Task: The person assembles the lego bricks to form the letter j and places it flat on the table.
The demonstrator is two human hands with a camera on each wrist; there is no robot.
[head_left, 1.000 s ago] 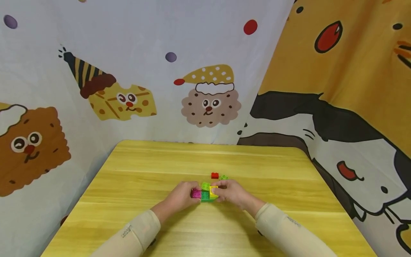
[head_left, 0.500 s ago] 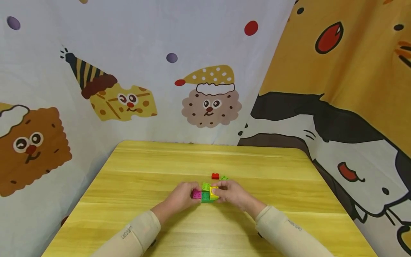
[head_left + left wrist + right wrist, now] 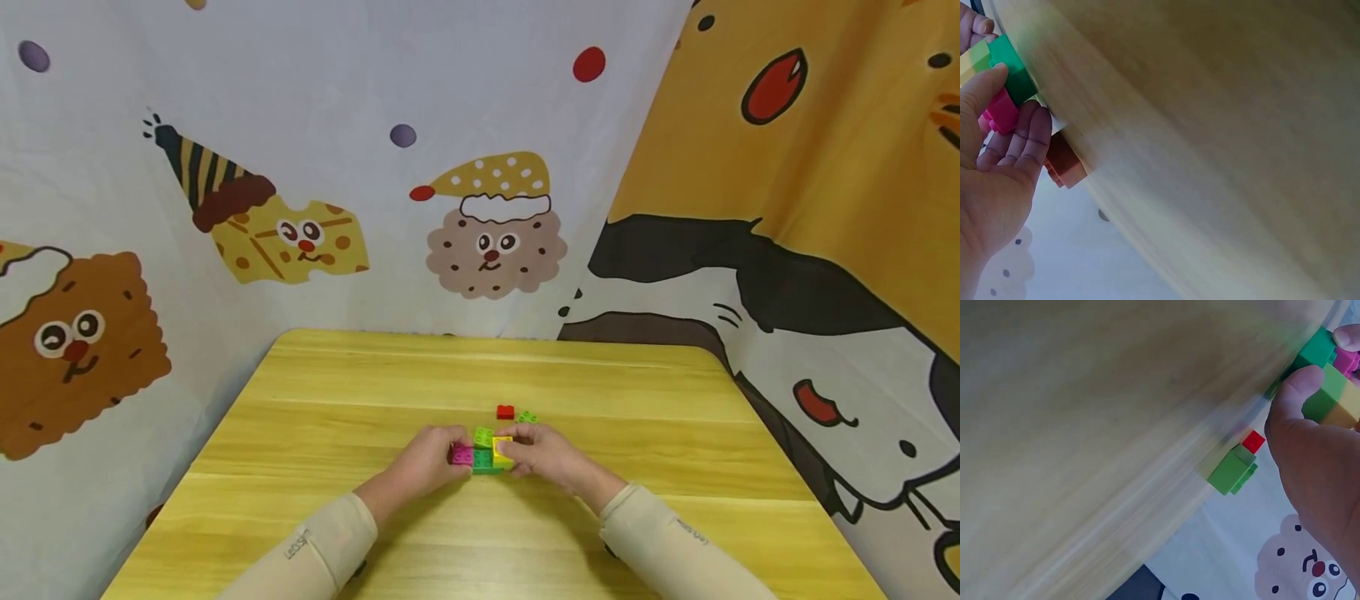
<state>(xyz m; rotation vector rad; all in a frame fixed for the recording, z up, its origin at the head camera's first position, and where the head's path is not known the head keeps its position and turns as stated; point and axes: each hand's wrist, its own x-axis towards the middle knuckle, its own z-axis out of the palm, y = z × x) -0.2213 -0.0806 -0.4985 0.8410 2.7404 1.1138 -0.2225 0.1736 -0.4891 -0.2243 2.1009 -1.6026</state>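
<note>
Toy building bricks are joined in a small cluster near the middle of the table. At its left end my left hand (image 3: 431, 457) pinches a magenta brick (image 3: 462, 456) between thumb and fingers. Beside that sits a dark green brick (image 3: 482, 459), with a lime green brick (image 3: 483, 437) just behind. My right hand (image 3: 551, 457) grips a yellow brick (image 3: 502, 451) at the right end. In the right wrist view, its thumb lies against a light green part (image 3: 1325, 394) adjoining the yellow. The palm side of the right fingers is mostly hidden.
Behind the cluster, a red brick (image 3: 506, 412) and a light green brick (image 3: 528, 417) lie on the wooden table (image 3: 360, 392). A cloth with cartoon prints (image 3: 337, 100) hangs behind the table's far edge.
</note>
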